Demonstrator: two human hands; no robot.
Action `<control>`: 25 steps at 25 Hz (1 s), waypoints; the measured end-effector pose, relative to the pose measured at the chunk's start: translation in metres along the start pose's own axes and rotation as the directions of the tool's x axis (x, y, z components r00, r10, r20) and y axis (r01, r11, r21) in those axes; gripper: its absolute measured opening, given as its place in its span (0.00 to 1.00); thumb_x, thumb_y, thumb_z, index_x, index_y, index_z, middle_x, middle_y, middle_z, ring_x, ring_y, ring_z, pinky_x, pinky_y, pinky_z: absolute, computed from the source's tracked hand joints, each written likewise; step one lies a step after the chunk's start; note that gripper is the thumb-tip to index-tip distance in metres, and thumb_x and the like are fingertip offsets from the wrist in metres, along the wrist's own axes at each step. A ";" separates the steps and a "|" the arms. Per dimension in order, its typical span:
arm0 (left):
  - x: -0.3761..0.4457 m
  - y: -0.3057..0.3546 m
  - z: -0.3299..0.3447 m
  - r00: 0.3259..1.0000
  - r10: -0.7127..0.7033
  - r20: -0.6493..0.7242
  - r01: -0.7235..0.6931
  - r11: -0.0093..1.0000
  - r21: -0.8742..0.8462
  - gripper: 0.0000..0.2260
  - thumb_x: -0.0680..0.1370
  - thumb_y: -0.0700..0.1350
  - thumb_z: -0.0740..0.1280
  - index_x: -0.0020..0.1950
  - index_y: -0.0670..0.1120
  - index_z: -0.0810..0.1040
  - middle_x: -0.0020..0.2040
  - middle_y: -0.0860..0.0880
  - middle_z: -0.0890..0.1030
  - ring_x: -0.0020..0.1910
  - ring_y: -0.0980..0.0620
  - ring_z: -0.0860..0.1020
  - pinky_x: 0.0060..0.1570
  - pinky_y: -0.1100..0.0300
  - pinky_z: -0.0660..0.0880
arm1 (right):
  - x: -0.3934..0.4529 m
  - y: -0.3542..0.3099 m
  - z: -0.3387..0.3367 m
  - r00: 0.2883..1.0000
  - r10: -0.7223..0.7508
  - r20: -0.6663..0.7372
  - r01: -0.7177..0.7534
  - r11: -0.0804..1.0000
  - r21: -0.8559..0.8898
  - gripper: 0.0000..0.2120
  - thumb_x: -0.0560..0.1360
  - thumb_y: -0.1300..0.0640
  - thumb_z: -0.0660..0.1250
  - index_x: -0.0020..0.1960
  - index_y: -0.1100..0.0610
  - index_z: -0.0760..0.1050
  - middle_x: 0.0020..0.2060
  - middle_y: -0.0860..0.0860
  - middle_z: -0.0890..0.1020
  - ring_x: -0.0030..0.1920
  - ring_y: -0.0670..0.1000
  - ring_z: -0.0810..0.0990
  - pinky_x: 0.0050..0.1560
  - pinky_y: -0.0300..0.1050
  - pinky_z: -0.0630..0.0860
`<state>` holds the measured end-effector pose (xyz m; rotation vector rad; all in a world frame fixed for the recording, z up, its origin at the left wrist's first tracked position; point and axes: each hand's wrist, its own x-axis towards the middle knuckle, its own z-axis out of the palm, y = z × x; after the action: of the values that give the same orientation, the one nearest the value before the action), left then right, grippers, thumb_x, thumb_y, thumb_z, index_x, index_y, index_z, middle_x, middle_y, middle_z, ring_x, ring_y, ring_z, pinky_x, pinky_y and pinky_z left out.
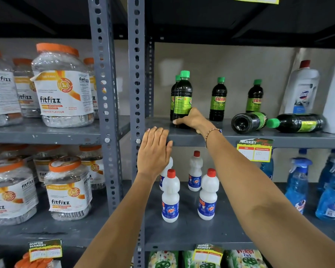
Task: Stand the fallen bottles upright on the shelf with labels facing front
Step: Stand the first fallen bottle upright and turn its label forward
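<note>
On the grey shelf stand dark bottles with green caps and green labels. My right hand grips the base of the front left bottle, which is upright with its label turned sideways; another bottle stands just behind it. Two more upright bottles show "SUNNY" labels to the front. Two bottles lie on their sides: one with its base towards me, one with its cap pointing left. My left hand rests flat, fingers together, on the shelf's front edge, holding nothing.
Large white jugs stand at the right end of the shelf. A slotted grey upright bounds it on the left. White red-capped bottles and blue spray bottles fill the shelf below. Fitfizz jars occupy the left rack.
</note>
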<state>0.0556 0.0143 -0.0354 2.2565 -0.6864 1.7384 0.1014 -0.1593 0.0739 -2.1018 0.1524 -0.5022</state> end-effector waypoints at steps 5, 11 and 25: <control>0.000 0.000 0.001 1.000 0.005 -0.015 -0.005 1.000 -0.002 0.18 0.80 0.49 0.54 0.60 0.41 0.75 0.57 0.42 0.80 0.60 0.42 0.77 0.67 0.51 0.61 | -0.032 -0.017 -0.006 0.999 0.031 0.039 -0.032 0.999 0.020 0.20 0.65 0.52 0.79 0.52 0.58 0.77 0.44 0.52 0.81 0.48 0.50 0.77 0.46 0.40 0.72; 0.000 0.000 0.001 1.000 0.009 -0.019 -0.010 1.000 -0.020 0.18 0.80 0.50 0.54 0.60 0.41 0.75 0.57 0.43 0.80 0.59 0.42 0.77 0.67 0.52 0.60 | 0.003 0.005 -0.003 0.999 -0.007 0.035 0.008 0.999 -0.034 0.52 0.42 0.40 0.84 0.61 0.56 0.72 0.52 0.51 0.82 0.53 0.52 0.80 0.58 0.49 0.76; 0.031 0.021 -0.022 0.982 -0.168 0.090 0.182 0.965 -0.189 0.16 0.80 0.51 0.56 0.57 0.42 0.76 0.56 0.44 0.80 0.54 0.45 0.78 0.52 0.51 0.75 | -0.018 0.002 -0.017 0.994 -0.020 0.103 0.020 1.000 0.005 0.44 0.49 0.42 0.83 0.60 0.56 0.74 0.55 0.55 0.83 0.53 0.54 0.81 0.60 0.52 0.76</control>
<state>0.0327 -0.0015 -0.0015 2.1820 -0.6215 1.4465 0.0786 -0.1682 0.0755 -2.1223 0.0710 -0.4042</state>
